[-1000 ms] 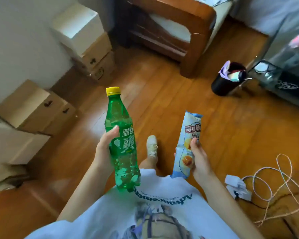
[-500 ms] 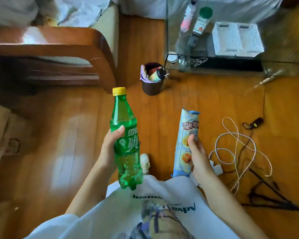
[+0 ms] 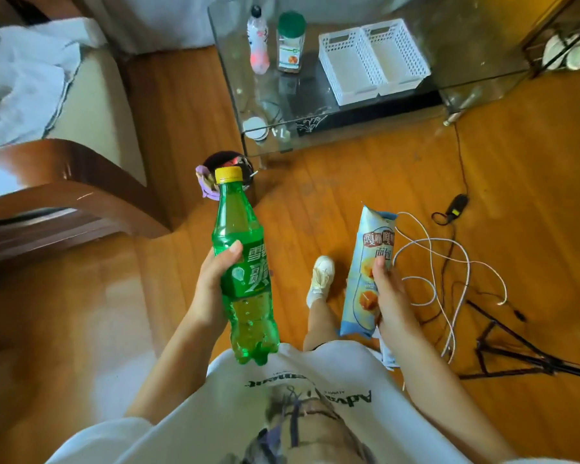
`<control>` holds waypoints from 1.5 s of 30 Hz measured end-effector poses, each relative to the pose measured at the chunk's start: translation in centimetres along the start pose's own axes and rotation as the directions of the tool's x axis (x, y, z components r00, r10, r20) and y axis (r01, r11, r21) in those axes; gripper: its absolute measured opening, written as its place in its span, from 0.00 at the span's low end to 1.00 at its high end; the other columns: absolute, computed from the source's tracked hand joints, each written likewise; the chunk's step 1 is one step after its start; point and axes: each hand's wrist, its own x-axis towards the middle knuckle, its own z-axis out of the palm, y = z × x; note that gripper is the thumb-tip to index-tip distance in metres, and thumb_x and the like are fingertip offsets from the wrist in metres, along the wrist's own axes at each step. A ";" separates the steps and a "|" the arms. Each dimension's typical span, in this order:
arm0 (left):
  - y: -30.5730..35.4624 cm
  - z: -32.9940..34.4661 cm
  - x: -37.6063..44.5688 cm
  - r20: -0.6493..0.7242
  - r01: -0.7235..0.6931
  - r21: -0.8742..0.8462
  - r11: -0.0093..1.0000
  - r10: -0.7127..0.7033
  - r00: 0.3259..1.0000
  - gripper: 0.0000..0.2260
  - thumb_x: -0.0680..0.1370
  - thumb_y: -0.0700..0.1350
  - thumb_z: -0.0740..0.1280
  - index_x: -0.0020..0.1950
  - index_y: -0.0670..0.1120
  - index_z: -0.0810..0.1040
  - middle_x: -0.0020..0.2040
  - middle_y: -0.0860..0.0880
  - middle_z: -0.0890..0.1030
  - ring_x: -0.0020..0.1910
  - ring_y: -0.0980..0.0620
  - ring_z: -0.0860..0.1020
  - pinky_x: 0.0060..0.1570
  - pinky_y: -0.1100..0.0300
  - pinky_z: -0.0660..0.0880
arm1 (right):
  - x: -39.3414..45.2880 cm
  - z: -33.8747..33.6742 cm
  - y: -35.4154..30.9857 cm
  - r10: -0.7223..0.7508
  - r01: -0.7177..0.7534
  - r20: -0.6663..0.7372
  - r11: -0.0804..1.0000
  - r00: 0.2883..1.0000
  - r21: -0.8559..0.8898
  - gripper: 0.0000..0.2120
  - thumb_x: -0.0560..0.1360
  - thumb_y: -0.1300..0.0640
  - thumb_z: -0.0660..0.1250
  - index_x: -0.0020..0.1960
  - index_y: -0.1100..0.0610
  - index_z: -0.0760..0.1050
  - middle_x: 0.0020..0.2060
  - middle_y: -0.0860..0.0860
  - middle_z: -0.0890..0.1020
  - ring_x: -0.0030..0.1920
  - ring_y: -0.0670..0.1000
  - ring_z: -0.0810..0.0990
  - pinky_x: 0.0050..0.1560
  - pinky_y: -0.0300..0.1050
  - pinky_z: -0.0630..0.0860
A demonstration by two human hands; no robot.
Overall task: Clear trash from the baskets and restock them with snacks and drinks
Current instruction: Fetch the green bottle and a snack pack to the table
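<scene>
My left hand (image 3: 211, 289) grips a green soda bottle (image 3: 245, 279) with a yellow cap, held upright in front of me. My right hand (image 3: 390, 296) holds a light blue snack packet (image 3: 369, 259) upright by its lower half. Two white perforated baskets (image 3: 372, 58) sit side by side on a glass table (image 3: 476, 48) ahead, and both look empty inside. A dark trash bin (image 3: 223, 162) with a purple liner and trash in it stands on the floor by the table's near left corner, partly hidden behind the bottle cap.
A pink-and-white bottle (image 3: 259, 45) and a green-lidded jar (image 3: 290, 41) stand on the table left of the baskets. A wooden armchair (image 3: 81, 195) is at my left. White and black cables (image 3: 449, 262) and a tripod leg (image 3: 516, 356) lie on the wooden floor at right.
My view has swung and moved closer to the glass table; the baskets and trash bin now sit nearer. Both hands keep the bottle and snack packet in the same grip.
</scene>
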 end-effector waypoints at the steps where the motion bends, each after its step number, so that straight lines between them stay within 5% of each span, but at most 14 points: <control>1: 0.4 1.0 1.4 -0.007 -0.002 0.007 1.000 0.002 1.000 0.27 0.61 0.58 0.71 0.54 0.43 0.76 0.41 0.45 0.82 0.36 0.46 0.81 0.34 0.54 0.78 | 1.5 -0.5 -1.2 -0.007 0.007 0.001 1.000 1.000 0.004 0.11 0.71 0.36 0.58 0.46 0.39 0.73 0.44 0.41 0.80 0.41 0.41 0.81 0.34 0.36 0.75; 7: 4.2 8.9 9.7 -0.048 -0.029 0.020 0.999 0.030 0.998 0.26 0.62 0.56 0.69 0.54 0.42 0.76 0.39 0.44 0.81 0.34 0.47 0.81 0.32 0.55 0.78 | 10.1 -3.6 -10.1 -0.055 0.056 0.043 0.998 0.998 -0.007 0.10 0.71 0.37 0.60 0.45 0.41 0.74 0.42 0.43 0.81 0.35 0.38 0.82 0.29 0.32 0.76; 13: 6.7 14.5 16.1 -0.106 -0.091 0.038 0.995 0.094 0.990 0.25 0.64 0.55 0.69 0.56 0.43 0.76 0.40 0.44 0.80 0.37 0.45 0.79 0.36 0.52 0.77 | 16.8 -5.3 -16.8 -0.045 0.056 0.114 0.994 0.992 -0.095 0.13 0.68 0.34 0.59 0.44 0.42 0.73 0.42 0.43 0.81 0.43 0.44 0.81 0.36 0.38 0.74; 19: 8.1 16.0 20.9 -0.197 -0.064 0.048 0.997 0.072 0.978 0.24 0.63 0.54 0.68 0.55 0.44 0.78 0.42 0.43 0.79 0.40 0.43 0.77 0.41 0.50 0.74 | 21.8 -4.9 -20.6 -0.003 0.025 0.195 0.994 0.981 -0.109 0.11 0.71 0.36 0.59 0.44 0.42 0.74 0.39 0.40 0.81 0.39 0.41 0.81 0.31 0.31 0.75; 23: 9.9 16.2 25.1 -0.199 -0.073 0.070 0.995 0.085 0.976 0.19 0.63 0.55 0.68 0.50 0.48 0.80 0.39 0.47 0.81 0.36 0.49 0.80 0.36 0.54 0.77 | 25.4 -4.1 -23.1 -0.004 0.025 0.201 0.994 0.980 -0.103 0.10 0.74 0.38 0.58 0.45 0.43 0.73 0.41 0.42 0.81 0.41 0.42 0.81 0.34 0.34 0.75; 29: 13.8 16.7 33.4 -0.214 -0.072 0.057 0.996 0.082 0.973 0.31 0.64 0.56 0.69 0.61 0.40 0.74 0.47 0.40 0.76 0.46 0.40 0.75 0.44 0.48 0.73 | 32.2 -1.6 -28.2 -0.022 0.036 0.180 0.996 0.983 -0.079 0.11 0.74 0.40 0.60 0.44 0.46 0.75 0.33 0.42 0.84 0.33 0.40 0.83 0.31 0.34 0.78; 33: 16.9 16.7 39.5 -0.258 -0.075 0.070 0.995 0.091 0.962 0.27 0.63 0.55 0.70 0.59 0.45 0.76 0.41 0.48 0.81 0.40 0.47 0.79 0.35 0.54 0.77 | 37.3 1.0 -32.0 0.016 0.002 0.192 0.995 0.981 -0.095 0.12 0.73 0.39 0.60 0.44 0.47 0.74 0.31 0.40 0.84 0.31 0.41 0.82 0.29 0.34 0.78; 36: 19.0 16.5 43.6 -0.276 -0.088 0.114 0.990 0.117 0.954 0.19 0.62 0.53 0.72 0.52 0.51 0.78 0.40 0.51 0.83 0.38 0.51 0.81 0.36 0.56 0.78 | 40.9 3.4 -34.6 0.040 -0.009 0.242 0.992 0.970 -0.126 0.12 0.73 0.39 0.62 0.46 0.46 0.75 0.34 0.43 0.84 0.35 0.43 0.83 0.34 0.38 0.80; 40: 20.9 15.3 48.4 -0.355 -0.103 0.168 0.980 0.158 0.922 0.24 0.58 0.48 0.75 0.52 0.50 0.75 0.45 0.50 0.81 0.45 0.48 0.79 0.46 0.50 0.77 | 45.6 7.3 -37.0 0.110 -0.045 0.313 0.977 0.943 -0.210 0.08 0.71 0.43 0.67 0.47 0.46 0.74 0.42 0.46 0.83 0.41 0.48 0.82 0.45 0.46 0.79; 45: 19.6 13.3 53.9 -0.449 -0.060 0.266 0.962 0.178 0.876 0.25 0.60 0.36 0.78 0.50 0.54 0.74 0.45 0.56 0.81 0.44 0.60 0.81 0.37 0.71 0.76 | 51.3 11.3 -37.1 0.199 -0.090 0.316 0.940 0.928 -0.329 0.12 0.69 0.48 0.71 0.48 0.48 0.71 0.41 0.46 0.79 0.33 0.44 0.79 0.26 0.32 0.73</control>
